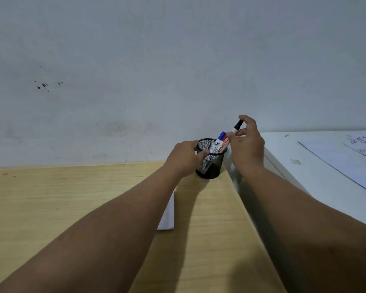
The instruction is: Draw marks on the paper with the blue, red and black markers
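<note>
A black mesh pen holder (211, 170) stands at the far right corner of the wooden table (72, 197). My left hand (184, 157) grips its left rim. The blue-capped marker (218, 141) and the red marker (224, 144) lean inside the holder. My right hand (246, 144) pinches the black-capped marker (237, 126) above the holder's right rim, its cap pointing up. A white sheet of paper (168, 214) lies on the table, mostly hidden under my left forearm.
A grey wall rises directly behind the table. To the right stands a white desk (304, 161) with large white sheets (342, 163) and a printed page on it. A narrow gap separates the two tables.
</note>
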